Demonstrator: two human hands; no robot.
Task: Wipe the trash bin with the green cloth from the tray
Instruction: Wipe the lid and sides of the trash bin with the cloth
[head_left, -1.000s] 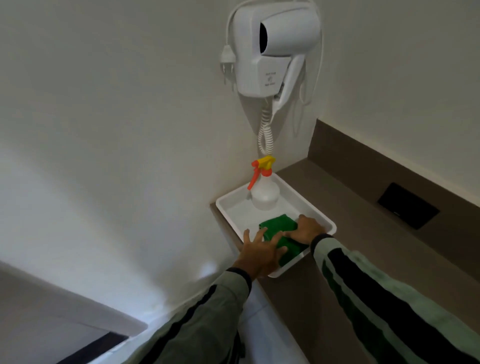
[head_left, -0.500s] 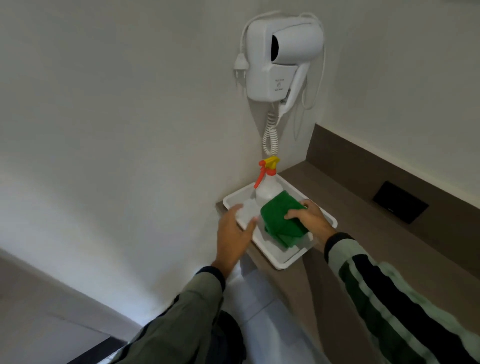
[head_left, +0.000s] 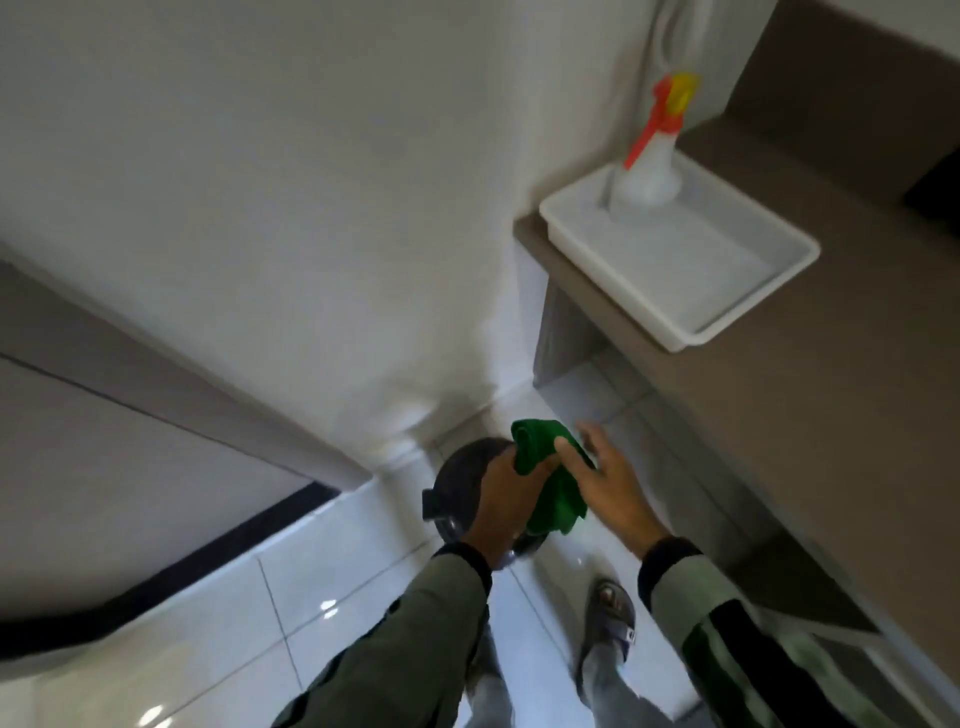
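As left hand (head_left: 506, 499) grips green cloth (head_left: 550, 478), above bin (head_left: 457, 478)

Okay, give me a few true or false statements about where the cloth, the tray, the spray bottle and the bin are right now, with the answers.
1. The green cloth lies in the tray. False: the left hand grips it above the trash bin.
2. The spray bottle stands in the tray. True.
3. The trash bin sits on the counter. False: it is on the floor.
4. The right hand is open beside the cloth. True.
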